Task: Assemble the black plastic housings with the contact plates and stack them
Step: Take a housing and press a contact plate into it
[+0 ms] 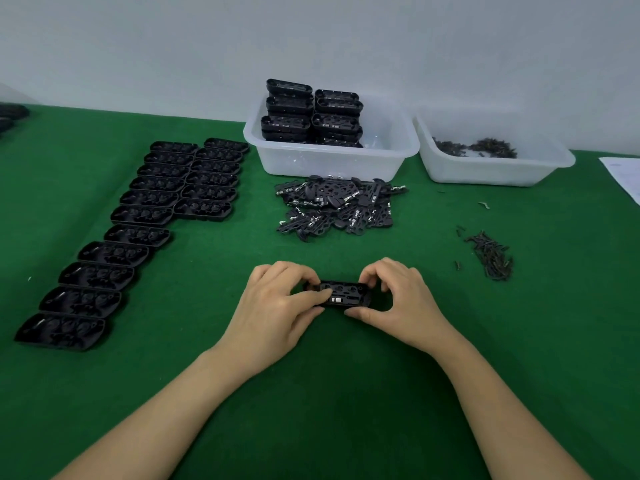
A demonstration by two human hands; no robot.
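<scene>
A black plastic housing (pixel 343 294) with a contact plate in it lies on the green table in front of me, small metal contacts showing near its middle. My left hand (pixel 277 306) grips its left end, thumb and fingers curled over the top. My right hand (pixel 398 299) pinches its right end, thumb at the near edge. A loose pile of contact plates (pixel 339 204) lies behind it. Two overlapping rows of black housings (pixel 138 233) run along the left. More housings (pixel 311 112) are stacked in a clear tub (pixel 329 161).
A second clear tub (pixel 491 168) at the back right holds dark screws. A loose heap of screws (pixel 491 256) lies on the table at the right. White paper (pixel 623 178) sits at the right edge. More black parts (pixel 10 116) show at the far left.
</scene>
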